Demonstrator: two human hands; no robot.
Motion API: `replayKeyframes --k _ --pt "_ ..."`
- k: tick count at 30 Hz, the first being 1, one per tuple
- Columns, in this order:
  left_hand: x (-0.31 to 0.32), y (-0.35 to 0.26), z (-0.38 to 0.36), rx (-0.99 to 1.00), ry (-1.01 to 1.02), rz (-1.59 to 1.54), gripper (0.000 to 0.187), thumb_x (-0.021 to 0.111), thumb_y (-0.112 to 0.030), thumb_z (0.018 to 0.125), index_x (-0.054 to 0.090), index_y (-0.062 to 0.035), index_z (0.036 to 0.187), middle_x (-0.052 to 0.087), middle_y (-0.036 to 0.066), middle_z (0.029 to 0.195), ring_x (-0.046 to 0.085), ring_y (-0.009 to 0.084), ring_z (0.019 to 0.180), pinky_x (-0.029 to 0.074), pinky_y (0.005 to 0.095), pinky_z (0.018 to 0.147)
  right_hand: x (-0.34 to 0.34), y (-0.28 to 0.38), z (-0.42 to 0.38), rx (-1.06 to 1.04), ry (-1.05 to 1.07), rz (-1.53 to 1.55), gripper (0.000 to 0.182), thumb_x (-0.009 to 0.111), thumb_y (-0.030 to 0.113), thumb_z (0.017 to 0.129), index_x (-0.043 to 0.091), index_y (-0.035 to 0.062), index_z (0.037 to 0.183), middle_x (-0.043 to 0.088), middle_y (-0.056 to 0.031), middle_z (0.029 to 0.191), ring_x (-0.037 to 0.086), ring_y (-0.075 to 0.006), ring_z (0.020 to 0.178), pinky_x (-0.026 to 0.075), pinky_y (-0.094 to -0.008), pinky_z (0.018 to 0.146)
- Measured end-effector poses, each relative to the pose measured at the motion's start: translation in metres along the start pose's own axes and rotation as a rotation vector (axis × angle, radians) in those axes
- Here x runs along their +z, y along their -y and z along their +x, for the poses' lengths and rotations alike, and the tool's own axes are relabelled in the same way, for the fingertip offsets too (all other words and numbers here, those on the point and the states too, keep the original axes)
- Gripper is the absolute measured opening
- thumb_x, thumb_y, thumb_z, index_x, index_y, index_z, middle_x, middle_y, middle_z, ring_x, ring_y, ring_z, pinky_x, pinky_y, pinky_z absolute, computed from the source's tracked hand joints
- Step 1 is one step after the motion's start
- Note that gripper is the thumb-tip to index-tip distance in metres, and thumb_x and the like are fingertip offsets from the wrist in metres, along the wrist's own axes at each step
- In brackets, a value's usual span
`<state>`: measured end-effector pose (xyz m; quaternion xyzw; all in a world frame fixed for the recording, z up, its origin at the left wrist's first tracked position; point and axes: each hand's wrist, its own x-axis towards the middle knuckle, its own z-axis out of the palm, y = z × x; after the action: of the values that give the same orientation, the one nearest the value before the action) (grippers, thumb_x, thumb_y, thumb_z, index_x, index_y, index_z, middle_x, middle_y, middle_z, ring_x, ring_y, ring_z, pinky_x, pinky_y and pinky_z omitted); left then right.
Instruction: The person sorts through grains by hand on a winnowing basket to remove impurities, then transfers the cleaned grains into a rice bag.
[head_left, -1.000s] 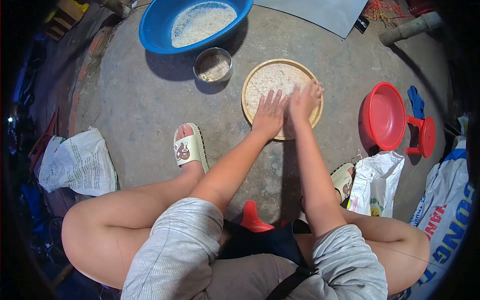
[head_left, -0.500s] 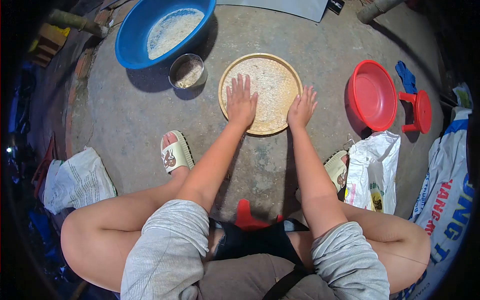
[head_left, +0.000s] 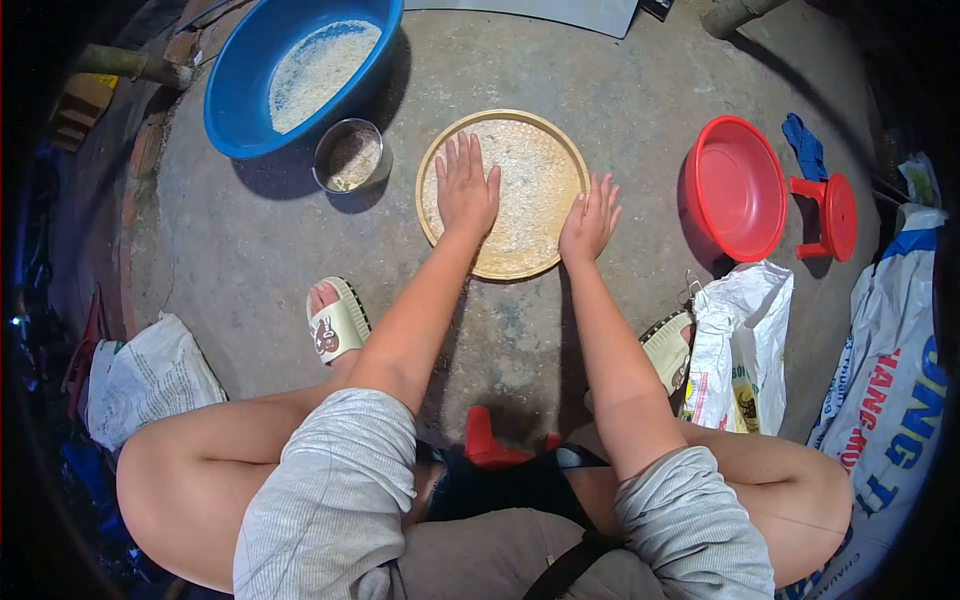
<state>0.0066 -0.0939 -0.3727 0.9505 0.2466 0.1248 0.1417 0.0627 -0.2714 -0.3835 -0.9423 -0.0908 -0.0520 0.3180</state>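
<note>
Step now's prob. levelling grain (head_left: pixel 530 180) in the tray (head_left: pixel 510 274) on the floor (head_left: pixel 380 260). My L hand (head_left: pixel 467 200) is flat, fingers splayed, over tray's left side; R hand (head_left: pixel 588 225) loose at tray's right edge, grasping nothing. Next move prob. calls for light, even palms.

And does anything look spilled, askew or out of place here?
Two small things. Pale specks dot the floor around the tray, possibly spilled from it. What looks like a crumpled blue cloth lies beside the red stool, as if dropped.
</note>
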Motion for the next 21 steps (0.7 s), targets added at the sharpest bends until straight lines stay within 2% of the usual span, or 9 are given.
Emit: replayKeyframes --k 12,14,18,19,21 --pt "0.010 -0.037 0.016 0.284 0.042 -0.076 0.058 0.042 -0.035 0.092 0.032 -0.0035 0.138 0.028 0.015 0.145 0.023 0.0317 0.135 0.015 0.0449 0.111 0.000 -0.002 0.000 -0.010 -0.016 0.025 0.045 0.040 0.022 0.091 0.043 0.0101 0.134 0.029 -0.0102 0.146 0.021 -0.0297 0.137 0.010 -0.0452 0.111" --pt "0.012 -0.045 0.009 0.411 0.085 -0.100 0.056 0.042 -0.035 0.092 0.032 -0.0043 0.138 0.030 0.014 0.145 0.024 0.0308 0.135 0.015 0.0449 0.111 -0.001 -0.002 0.001 -0.010 -0.013 0.037 0.045 0.039 0.022 0.091 0.042 0.0101 0.134 0.029 -0.0103 0.146 0.021 -0.0298 0.137 0.010 -0.0453 0.111" --pt "0.006 -0.060 -0.008 0.575 0.177 -0.146 0.050 0.042 -0.030 0.092 0.038 -0.0062 0.135 0.036 0.011 0.142 0.027 0.0269 0.134 0.018 0.0426 0.111 -0.003 -0.005 -0.001 -0.024 -0.005 0.078 0.045 0.038 0.022 0.091 0.042 0.0097 0.134 0.030 -0.0105 0.146 0.021 -0.0303 0.137 0.009 -0.0453 0.111" --pt "0.005 -0.060 -0.013 0.621 0.169 -0.178 0.046 0.045 -0.023 0.091 0.041 -0.0066 0.133 0.038 0.011 0.140 0.031 0.0265 0.133 0.021 0.0423 0.110 -0.002 -0.006 -0.001 -0.018 -0.005 0.081 0.045 0.038 0.022 0.091 0.042 0.0097 0.134 0.030 -0.0105 0.146 0.021 -0.0303 0.137 0.009 -0.0453 0.111" --pt "0.004 -0.061 -0.020 0.653 0.201 -0.211 0.045 0.047 -0.018 0.089 0.041 -0.0072 0.133 0.039 0.011 0.140 0.033 0.0277 0.131 0.023 0.0433 0.109 -0.002 -0.007 -0.001 -0.025 0.004 0.080 0.045 0.038 0.022 0.091 0.041 0.0087 0.134 0.031 -0.0106 0.145 0.021 -0.0306 0.137 0.009 -0.0455 0.111"
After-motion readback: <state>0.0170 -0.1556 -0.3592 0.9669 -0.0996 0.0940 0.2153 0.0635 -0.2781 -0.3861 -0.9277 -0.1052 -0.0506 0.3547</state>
